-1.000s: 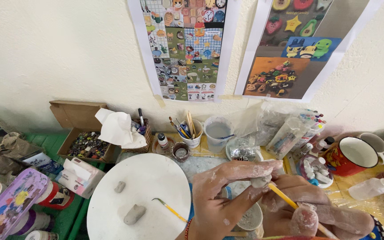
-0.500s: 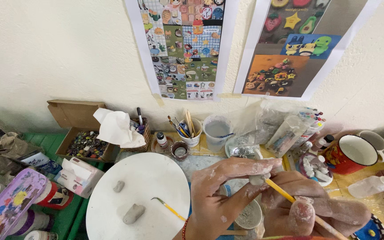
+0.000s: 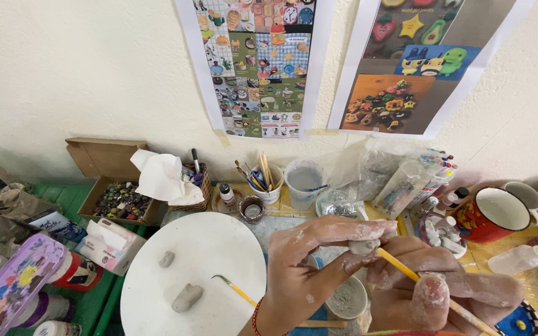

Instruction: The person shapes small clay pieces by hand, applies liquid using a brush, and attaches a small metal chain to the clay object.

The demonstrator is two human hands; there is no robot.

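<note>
A round board (image 3: 200,261) lies on the tabletop (image 3: 533,289), with two clay lumps (image 3: 187,297) and a brush (image 3: 235,288) on it. Both hands are to its right. Behind it stand a brush cup (image 3: 271,186) and a water cup (image 3: 304,184); a mug (image 3: 493,214) sits far right.

The left hand (image 3: 309,264), smeared with pale residue, rises palm-inward with its fingers (image 3: 350,229) curled in a pinch, pressed against the right hand (image 3: 434,280), whose fingers are closed in a pen-like grip.

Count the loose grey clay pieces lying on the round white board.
2: a small clay lump near the white board's left edge, and a larger clay piece below it. The left hand may hide more.
</note>
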